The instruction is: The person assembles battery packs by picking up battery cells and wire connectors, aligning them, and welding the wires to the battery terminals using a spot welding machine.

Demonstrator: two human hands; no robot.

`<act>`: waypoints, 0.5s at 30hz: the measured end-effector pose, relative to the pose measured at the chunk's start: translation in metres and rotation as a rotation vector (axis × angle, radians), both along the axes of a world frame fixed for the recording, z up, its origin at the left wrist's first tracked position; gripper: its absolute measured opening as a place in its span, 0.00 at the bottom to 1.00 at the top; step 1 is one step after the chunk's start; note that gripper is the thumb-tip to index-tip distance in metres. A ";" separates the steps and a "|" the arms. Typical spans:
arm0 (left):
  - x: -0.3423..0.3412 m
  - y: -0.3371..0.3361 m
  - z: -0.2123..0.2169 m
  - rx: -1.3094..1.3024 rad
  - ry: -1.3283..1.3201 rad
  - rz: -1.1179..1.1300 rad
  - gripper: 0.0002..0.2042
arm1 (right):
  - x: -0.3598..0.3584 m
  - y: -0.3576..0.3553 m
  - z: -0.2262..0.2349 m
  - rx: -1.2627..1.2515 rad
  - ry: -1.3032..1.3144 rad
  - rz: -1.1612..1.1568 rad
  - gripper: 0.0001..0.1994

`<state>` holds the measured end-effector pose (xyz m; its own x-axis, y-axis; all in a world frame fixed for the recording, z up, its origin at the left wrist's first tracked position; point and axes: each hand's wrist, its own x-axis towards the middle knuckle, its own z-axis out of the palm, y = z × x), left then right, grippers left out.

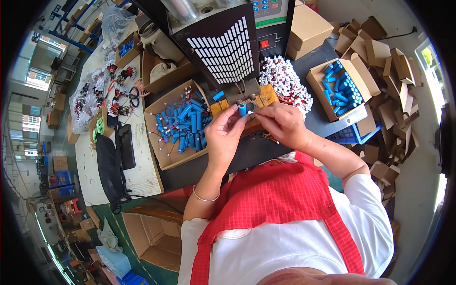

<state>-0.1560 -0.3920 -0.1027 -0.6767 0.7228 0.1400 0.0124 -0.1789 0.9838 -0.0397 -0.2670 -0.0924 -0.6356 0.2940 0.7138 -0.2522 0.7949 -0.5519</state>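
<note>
Blue cyl. (242, 110) prob. in L grip (226, 130)

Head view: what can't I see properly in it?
In the head view:
Whether the right hand holds anything beside the left hand's blue cylinder: too small to tell.
The black machine's top: cut off by the upper edge.
The left box's floor: mostly hidden under loose blue cylinders.

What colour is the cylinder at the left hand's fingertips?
The cylinder is blue, as the head view shows.
</note>
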 end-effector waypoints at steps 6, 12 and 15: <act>-0.006 0.008 -0.012 -0.102 0.316 0.099 0.11 | -0.002 -0.006 0.012 -0.568 -0.255 -0.039 0.06; -0.005 0.014 -0.008 -0.106 0.427 0.190 0.09 | -0.006 -0.001 0.012 -0.689 -0.361 -0.034 0.07; -0.004 0.014 -0.004 -0.131 0.453 0.194 0.09 | -0.008 -0.001 0.009 -0.644 -0.337 -0.030 0.07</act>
